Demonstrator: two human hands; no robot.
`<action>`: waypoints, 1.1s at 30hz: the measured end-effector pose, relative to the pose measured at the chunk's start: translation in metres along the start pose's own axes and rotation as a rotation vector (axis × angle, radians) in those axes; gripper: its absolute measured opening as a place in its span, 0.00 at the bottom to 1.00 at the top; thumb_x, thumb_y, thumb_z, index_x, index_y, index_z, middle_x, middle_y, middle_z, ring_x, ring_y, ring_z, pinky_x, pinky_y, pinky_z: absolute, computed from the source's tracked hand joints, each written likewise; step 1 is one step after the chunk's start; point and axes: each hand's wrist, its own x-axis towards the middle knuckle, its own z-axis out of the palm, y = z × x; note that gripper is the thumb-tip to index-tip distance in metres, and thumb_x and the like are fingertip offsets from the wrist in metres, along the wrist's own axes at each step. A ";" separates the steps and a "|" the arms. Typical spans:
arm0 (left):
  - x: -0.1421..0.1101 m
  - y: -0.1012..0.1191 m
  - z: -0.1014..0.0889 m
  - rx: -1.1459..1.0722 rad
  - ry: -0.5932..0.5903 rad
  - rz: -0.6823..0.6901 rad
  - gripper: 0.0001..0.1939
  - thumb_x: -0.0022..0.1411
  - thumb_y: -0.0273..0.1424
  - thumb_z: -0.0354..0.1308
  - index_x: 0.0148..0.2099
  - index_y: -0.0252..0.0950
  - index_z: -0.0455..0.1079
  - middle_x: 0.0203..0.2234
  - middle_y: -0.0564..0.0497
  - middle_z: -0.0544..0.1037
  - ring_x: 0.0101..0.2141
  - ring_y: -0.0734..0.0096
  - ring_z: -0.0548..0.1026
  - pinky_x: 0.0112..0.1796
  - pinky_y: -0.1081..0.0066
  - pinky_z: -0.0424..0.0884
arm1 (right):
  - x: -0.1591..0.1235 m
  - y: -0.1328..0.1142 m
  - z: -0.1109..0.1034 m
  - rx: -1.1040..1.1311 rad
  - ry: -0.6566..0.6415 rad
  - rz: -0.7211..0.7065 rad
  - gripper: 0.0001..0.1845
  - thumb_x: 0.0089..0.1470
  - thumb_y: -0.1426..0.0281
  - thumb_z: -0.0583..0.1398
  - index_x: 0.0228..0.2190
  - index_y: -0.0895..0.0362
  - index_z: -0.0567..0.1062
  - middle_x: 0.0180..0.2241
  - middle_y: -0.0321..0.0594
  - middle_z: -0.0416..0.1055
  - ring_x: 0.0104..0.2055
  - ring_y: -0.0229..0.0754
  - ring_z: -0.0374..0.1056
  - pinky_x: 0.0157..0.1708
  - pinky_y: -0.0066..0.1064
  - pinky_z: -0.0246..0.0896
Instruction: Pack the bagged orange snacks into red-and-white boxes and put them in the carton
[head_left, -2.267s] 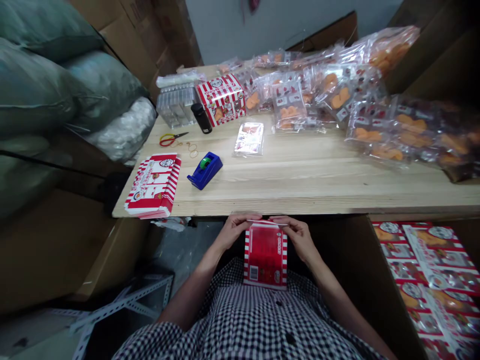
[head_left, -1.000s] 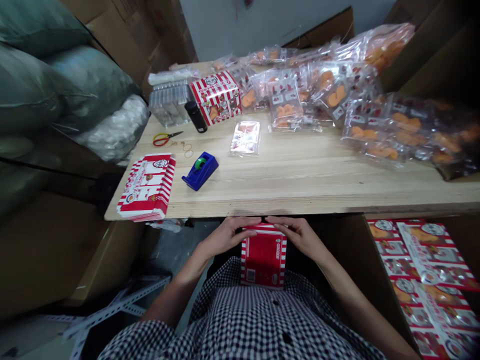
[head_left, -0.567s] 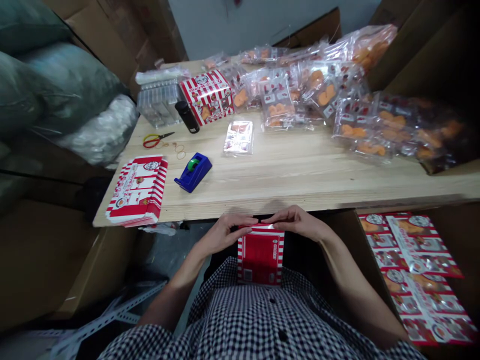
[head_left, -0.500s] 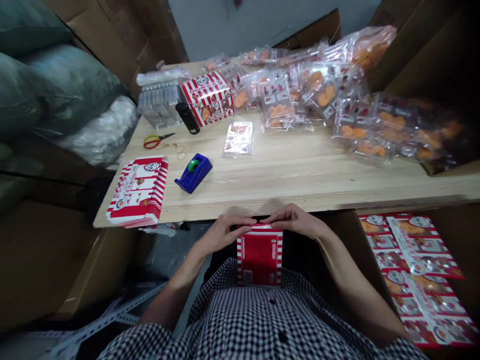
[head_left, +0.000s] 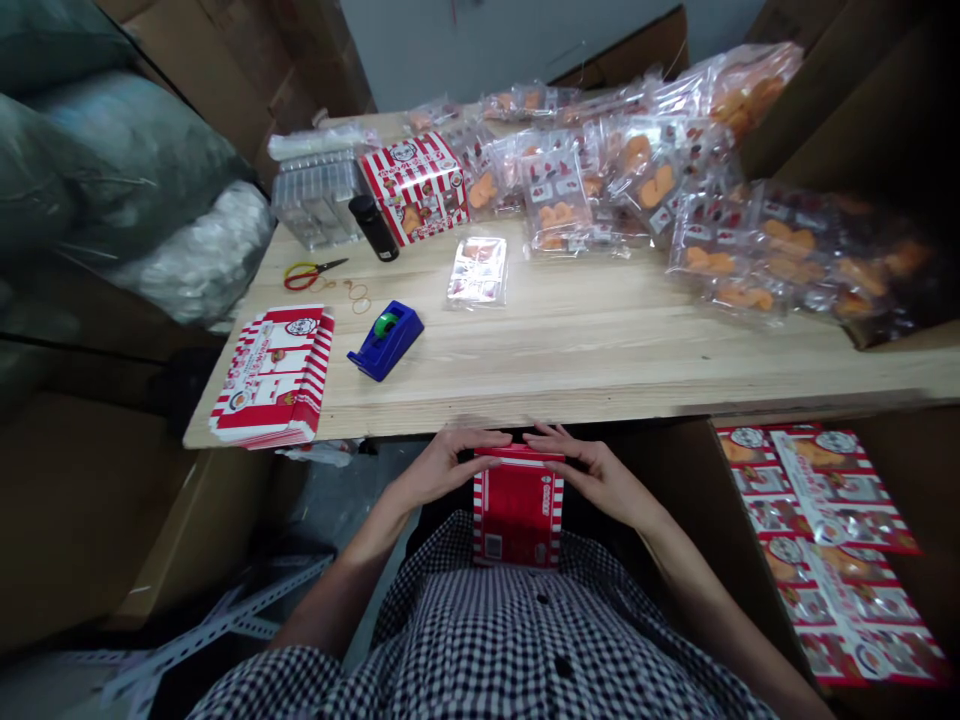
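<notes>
A red-and-white striped cardboard box (head_left: 517, 508) stands upright against my checked shirt, just below the table's front edge. My left hand (head_left: 442, 466) grips its upper left corner, with the fingers lying across the top edge. My right hand (head_left: 596, 478) holds the upper right corner, its fingers slightly spread. The box's lower end is close to my shirt buttons. The inside of the box is hidden from this view.
The pine table (head_left: 585, 365) carries a stack of flat striped cartons (head_left: 274, 375), a blue tape dispenser (head_left: 385, 340), red-handled scissors (head_left: 315, 272), rubber bands, a black bottle (head_left: 373, 228), a striped box (head_left: 414, 188) and many bags of orange pieces (head_left: 712, 235). Printed sheets (head_left: 829, 550) lie at lower right.
My right hand has slid down from the box's top edge to its upper right corner, and its fingers have parted from my left fingertips. The whole view has shifted slightly.
</notes>
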 end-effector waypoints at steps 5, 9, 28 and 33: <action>0.000 0.002 0.006 -0.090 -0.009 -0.043 0.15 0.66 0.34 0.60 0.54 0.46 0.76 0.52 0.48 0.79 0.53 0.60 0.77 0.56 0.54 0.70 | -0.005 0.004 -0.003 0.042 -0.012 0.031 0.15 0.62 0.60 0.61 0.49 0.45 0.79 0.52 0.38 0.77 0.61 0.49 0.67 0.66 0.54 0.50; 0.003 0.007 0.014 -0.101 0.011 -0.019 0.14 0.66 0.34 0.60 0.53 0.45 0.77 0.50 0.47 0.80 0.51 0.61 0.78 0.55 0.57 0.71 | 0.008 -0.001 0.002 -0.032 0.033 0.015 0.15 0.59 0.61 0.63 0.48 0.47 0.80 0.49 0.42 0.78 0.53 0.50 0.73 0.57 0.49 0.64; 0.005 -0.037 -0.203 0.070 0.721 -0.516 0.12 0.46 0.38 0.68 0.26 0.33 0.74 0.22 0.51 0.76 0.28 0.68 0.73 0.34 0.70 0.69 | 0.023 0.028 0.012 -0.114 0.050 -0.040 0.13 0.62 0.61 0.59 0.45 0.45 0.81 0.48 0.43 0.79 0.53 0.53 0.73 0.54 0.50 0.66; 0.005 -0.037 -0.206 -0.100 0.650 -0.550 0.17 0.37 0.38 0.73 0.28 0.32 0.76 0.27 0.47 0.80 0.29 0.67 0.75 0.33 0.67 0.72 | 0.019 0.021 0.012 -0.135 0.024 -0.052 0.14 0.63 0.61 0.59 0.46 0.46 0.80 0.49 0.43 0.78 0.54 0.53 0.72 0.54 0.48 0.67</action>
